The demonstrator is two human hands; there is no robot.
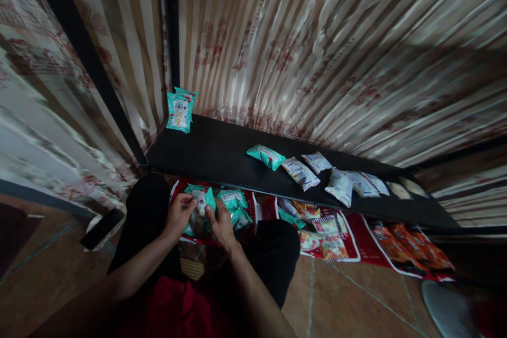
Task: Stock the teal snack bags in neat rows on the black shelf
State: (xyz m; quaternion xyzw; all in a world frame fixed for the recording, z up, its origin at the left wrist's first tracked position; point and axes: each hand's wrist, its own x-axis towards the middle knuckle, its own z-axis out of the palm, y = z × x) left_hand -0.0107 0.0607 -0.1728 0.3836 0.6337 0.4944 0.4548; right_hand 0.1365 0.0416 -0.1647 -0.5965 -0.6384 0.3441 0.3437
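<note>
Between my two hands is a teal snack packet (pixel 205 198) with a pale label. The fingers of my left hand (pixel 180 216) pinch its left side. On its lower right, my right hand (pixel 222 226) closes with the thumb along the edge. Just beyond my right hand lie more teal snack packets (pixel 233 199) on a red and white sheet (pixel 253 211). Two similar teal packets (pixel 180 112) stand upright, one before the other, at the left end of the black shelf (pixel 206 142). Another teal packet (pixel 266 156) lies flat near the shelf's middle.
Several white packets (pixel 301 173) lie along the shelf's right half. Below it, a mixed pile of packets (pixel 322 232) and orange packets (pixel 410 245) rest on red sheets. Striped curtains (pixel 253 37) hang behind. A dark phone (pixel 102 228) lies at the left.
</note>
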